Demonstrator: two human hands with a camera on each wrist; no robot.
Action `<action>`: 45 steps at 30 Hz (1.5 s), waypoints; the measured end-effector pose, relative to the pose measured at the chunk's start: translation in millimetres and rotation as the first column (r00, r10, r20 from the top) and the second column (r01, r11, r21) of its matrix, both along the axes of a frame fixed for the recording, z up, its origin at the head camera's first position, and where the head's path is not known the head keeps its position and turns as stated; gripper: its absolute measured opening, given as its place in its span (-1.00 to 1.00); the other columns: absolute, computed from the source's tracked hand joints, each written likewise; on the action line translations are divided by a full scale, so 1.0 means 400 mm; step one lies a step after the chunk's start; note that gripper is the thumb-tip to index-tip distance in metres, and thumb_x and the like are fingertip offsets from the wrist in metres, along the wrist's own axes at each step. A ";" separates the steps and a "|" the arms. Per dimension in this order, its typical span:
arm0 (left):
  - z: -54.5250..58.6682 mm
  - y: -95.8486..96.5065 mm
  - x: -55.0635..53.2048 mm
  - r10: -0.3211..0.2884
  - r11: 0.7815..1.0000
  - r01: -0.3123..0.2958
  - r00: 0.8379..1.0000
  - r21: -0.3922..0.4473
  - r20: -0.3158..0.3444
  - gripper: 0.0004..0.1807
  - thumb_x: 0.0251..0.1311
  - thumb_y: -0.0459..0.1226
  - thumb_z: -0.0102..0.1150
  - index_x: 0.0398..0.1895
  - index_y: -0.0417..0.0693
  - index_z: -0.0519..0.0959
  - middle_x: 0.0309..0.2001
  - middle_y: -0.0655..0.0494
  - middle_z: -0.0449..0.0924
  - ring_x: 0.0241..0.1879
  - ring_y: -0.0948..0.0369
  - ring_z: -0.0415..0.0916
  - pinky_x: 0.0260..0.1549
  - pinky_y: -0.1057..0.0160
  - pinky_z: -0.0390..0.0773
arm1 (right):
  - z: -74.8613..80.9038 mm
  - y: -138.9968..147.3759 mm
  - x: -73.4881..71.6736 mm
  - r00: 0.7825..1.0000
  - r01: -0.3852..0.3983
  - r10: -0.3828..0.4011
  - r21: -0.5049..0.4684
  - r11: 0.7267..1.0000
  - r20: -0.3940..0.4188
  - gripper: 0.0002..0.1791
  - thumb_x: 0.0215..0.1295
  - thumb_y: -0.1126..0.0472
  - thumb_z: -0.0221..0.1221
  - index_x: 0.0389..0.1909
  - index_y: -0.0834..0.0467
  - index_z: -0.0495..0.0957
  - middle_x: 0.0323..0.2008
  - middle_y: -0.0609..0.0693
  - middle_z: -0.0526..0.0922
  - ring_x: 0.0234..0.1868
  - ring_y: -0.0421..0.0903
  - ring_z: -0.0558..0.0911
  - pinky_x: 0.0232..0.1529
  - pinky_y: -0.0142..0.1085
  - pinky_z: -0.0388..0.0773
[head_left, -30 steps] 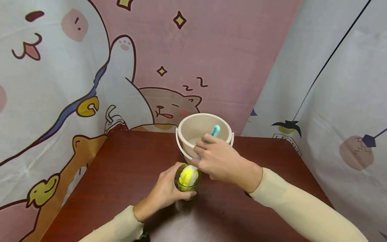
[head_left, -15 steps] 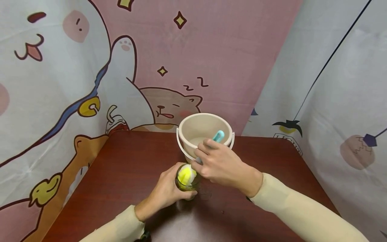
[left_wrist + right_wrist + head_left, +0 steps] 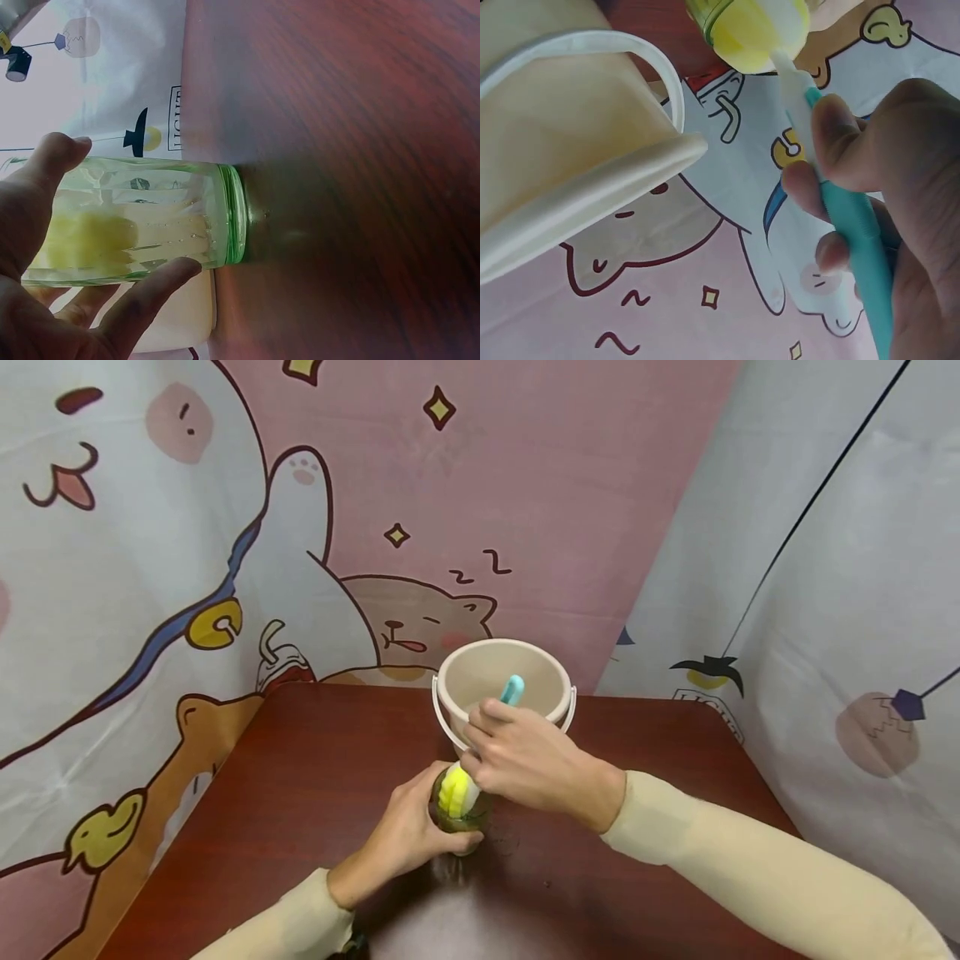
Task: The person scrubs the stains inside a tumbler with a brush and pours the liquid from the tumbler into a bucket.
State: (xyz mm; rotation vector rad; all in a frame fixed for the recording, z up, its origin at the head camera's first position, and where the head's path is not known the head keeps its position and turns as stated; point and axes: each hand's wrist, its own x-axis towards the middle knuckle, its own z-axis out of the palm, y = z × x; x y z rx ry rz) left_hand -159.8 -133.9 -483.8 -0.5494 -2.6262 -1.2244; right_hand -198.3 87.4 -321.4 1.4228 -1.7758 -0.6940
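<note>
My left hand (image 3: 408,822) holds a clear green glass (image 3: 176,214) round its side, with its mouth up, low over the table. Whether its base touches the wood I cannot tell. In the glass sits the yellow and white sponge head (image 3: 454,790) of a cup brush, partly above the rim in the head view. The right hand (image 3: 528,756) grips the brush's teal handle (image 3: 857,232), whose rounded end (image 3: 513,689) sticks out above the fingers. In the right wrist view, thumb and fingers close round the handle near its white neck (image 3: 797,101).
A cream bucket (image 3: 468,670) with a white bail handle (image 3: 442,718) stands right behind the glass and hands. The dark red-brown tabletop (image 3: 322,743) has small droplets on it. Printed cartoon cloth (image 3: 570,485) hangs round the back and sides.
My right hand and the brush handle have shifted right, then back left, with the handle's tilt changing. The sponge head has turned a little inside the glass. The left hand keeps its grip.
</note>
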 end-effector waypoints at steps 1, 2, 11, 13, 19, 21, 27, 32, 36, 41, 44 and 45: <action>0.000 -0.001 -0.001 -0.002 1.000 0.002 1.000 -0.003 -0.005 -0.07 -0.11 0.02 0.94 0.39 0.36 0.61 0.02 0.46 0.71 -0.08 0.35 0.68 -0.04 0.26 0.71 | 0.002 -0.004 -0.003 1.000 0.006 -0.006 0.018 1.000 -0.006 -0.85 0.47 0.04 0.45 -0.34 -0.12 0.74 -0.17 -0.10 0.84 -0.08 -0.04 0.63 0.22 -0.19 0.36; 0.000 -0.001 -0.002 -0.004 1.000 0.004 1.000 -0.003 -0.008 -0.07 -0.11 0.02 0.94 0.39 0.36 0.61 0.03 0.46 0.71 -0.08 0.35 0.68 -0.04 0.26 0.72 | 0.005 -0.008 -0.006 1.000 0.012 -0.012 0.034 0.999 -0.012 -0.85 0.47 0.02 0.45 -0.35 -0.13 0.74 -0.20 -0.10 0.84 -0.08 -0.04 0.63 0.21 -0.18 0.35; 0.000 -0.005 -0.001 -0.010 1.000 0.010 1.000 -0.013 -0.017 -0.08 -0.11 0.02 0.95 0.37 0.33 0.60 0.04 0.43 0.73 -0.04 0.25 0.76 -0.02 0.25 0.73 | 0.034 -0.032 -0.021 0.999 0.046 -0.047 0.133 0.990 0.004 -0.82 0.49 -0.04 0.40 -0.38 -0.24 0.76 -0.35 -0.19 0.79 -0.13 -0.10 0.66 0.19 -0.16 0.30; 0.000 -0.006 0.000 -0.013 1.000 0.013 1.000 -0.011 -0.013 -0.08 -0.11 0.01 0.95 0.36 0.32 0.60 0.04 0.42 0.74 -0.03 0.22 0.77 -0.02 0.24 0.74 | 0.039 -0.036 -0.026 0.999 0.046 -0.049 0.145 0.988 0.022 -0.84 0.48 -0.04 0.42 -0.37 -0.23 0.77 -0.35 -0.20 0.79 -0.13 -0.11 0.68 0.19 -0.16 0.31; -0.001 -0.006 0.001 -0.018 1.000 0.018 1.000 0.004 -0.002 -0.09 -0.12 -0.02 0.96 0.34 0.31 0.61 0.04 0.41 0.75 -0.02 0.17 0.80 0.00 0.24 0.75 | 0.051 -0.035 -0.049 0.994 0.023 -0.040 0.160 0.987 0.101 -0.87 0.32 -0.07 0.49 -0.41 -0.26 0.77 -0.38 -0.18 0.81 -0.14 -0.09 0.71 0.22 -0.14 0.33; -0.001 -0.005 0.000 -0.020 1.000 0.020 1.000 0.001 -0.004 -0.09 -0.12 -0.01 0.95 0.35 0.32 0.61 0.04 0.41 0.76 -0.02 0.16 0.80 0.00 0.24 0.75 | 0.052 -0.031 -0.059 0.992 0.009 -0.029 0.154 0.988 0.126 -0.86 0.31 -0.10 0.49 -0.43 -0.27 0.76 -0.41 -0.17 0.81 -0.17 -0.08 0.70 0.20 -0.13 0.35; 0.003 -0.003 -0.002 -0.020 1.000 0.020 1.000 -0.018 -0.021 -0.09 -0.12 -0.01 0.95 0.36 0.30 0.62 0.04 0.40 0.76 -0.02 0.20 0.79 0.01 0.24 0.75 | 0.055 -0.016 -0.086 0.980 -0.024 -0.003 0.134 0.991 0.198 -0.79 0.21 -0.17 0.54 -0.46 -0.21 0.76 -0.45 -0.14 0.79 -0.23 -0.06 0.69 0.13 -0.11 0.35; 0.002 -0.001 -0.004 -0.019 1.000 0.019 1.000 -0.022 -0.010 -0.08 -0.11 -0.01 0.95 0.36 0.32 0.61 0.04 0.43 0.75 -0.01 0.25 0.77 0.02 0.25 0.76 | 0.065 -0.002 -0.095 0.965 -0.020 -0.018 0.142 0.990 0.263 -0.77 0.16 -0.22 0.61 -0.39 -0.25 0.80 -0.41 -0.16 0.80 -0.21 -0.07 0.68 0.09 -0.11 0.33; -0.001 -0.001 -0.005 -0.014 1.000 0.014 1.000 -0.020 -0.003 -0.08 -0.11 -0.01 0.95 0.36 0.32 0.61 0.05 0.45 0.74 -0.02 0.29 0.75 0.02 0.26 0.76 | 0.065 0.007 -0.098 0.947 -0.013 -0.035 0.147 0.989 0.318 -0.79 0.16 -0.20 0.63 -0.34 -0.28 0.80 -0.42 -0.18 0.78 -0.22 -0.09 0.66 0.07 -0.12 0.32; -0.001 0.000 -0.006 -0.006 1.000 0.006 1.000 -0.007 0.013 -0.09 -0.12 -0.03 0.95 0.36 0.32 0.62 0.05 0.46 0.74 -0.02 0.28 0.75 0.01 0.26 0.75 | 0.051 0.025 -0.106 0.923 -0.024 -0.011 0.085 0.996 0.386 -0.76 0.14 -0.13 0.68 -0.39 -0.30 0.76 -0.50 -0.22 0.69 -0.28 -0.13 0.62 0.06 -0.14 0.34; 0.000 0.000 -0.007 -0.007 1.000 0.007 1.000 -0.006 0.016 -0.09 -0.11 -0.03 0.95 0.36 0.33 0.62 0.05 0.46 0.74 -0.02 0.29 0.75 0.01 0.27 0.75 | 0.042 0.039 -0.107 0.921 -0.036 0.020 0.033 0.999 0.390 -0.77 0.12 -0.10 0.69 -0.39 -0.31 0.77 -0.52 -0.23 0.65 -0.32 -0.13 0.59 0.04 -0.15 0.37; 0.001 0.000 -0.008 -0.007 1.000 0.007 1.000 -0.007 0.017 -0.09 -0.11 -0.03 0.95 0.36 0.33 0.62 0.05 0.46 0.74 -0.02 0.29 0.74 0.01 0.27 0.74 | 0.040 0.043 -0.107 0.922 -0.041 0.031 0.017 0.999 0.387 -0.76 0.11 -0.09 0.69 -0.38 -0.31 0.77 -0.53 -0.23 0.64 -0.33 -0.13 0.58 0.04 -0.16 0.37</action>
